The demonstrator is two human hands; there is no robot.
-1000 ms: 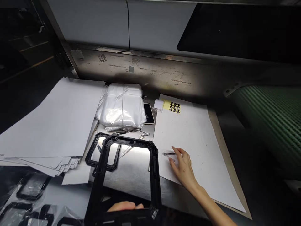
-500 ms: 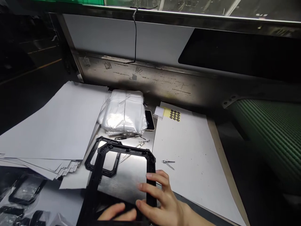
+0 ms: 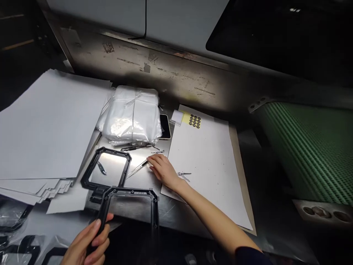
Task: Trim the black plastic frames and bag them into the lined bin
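My left hand (image 3: 89,241) is closed round the left side of a black plastic frame (image 3: 132,192), held up at the near edge of the table. The lower part of this frame blends into dark surroundings. My right hand (image 3: 162,171) reaches across the metal tabletop, its fingers pinched at the upper end of a slim silver utility knife (image 3: 139,167) that lies slanted there. A second black frame (image 3: 127,167) lies flat to the left of the knife, with a small dark piece (image 3: 101,168) showing inside its opening. Beside my right wrist are small metal nippers (image 3: 184,174).
Behind the knife sit pens (image 3: 137,147), a tied stack of clear plastic bags (image 3: 132,114) and a phone (image 3: 165,127). White sheets (image 3: 52,125) are piled at left, bagged frames (image 3: 20,248) nearer. A yellow label sheet (image 3: 191,119) lies on white board (image 3: 204,158); a green ribbed surface (image 3: 311,147) is right.
My right hand has let go of the held frame and moved to the knife. My left hand now grips the frame's left side, lower down. The view has tilted downward.
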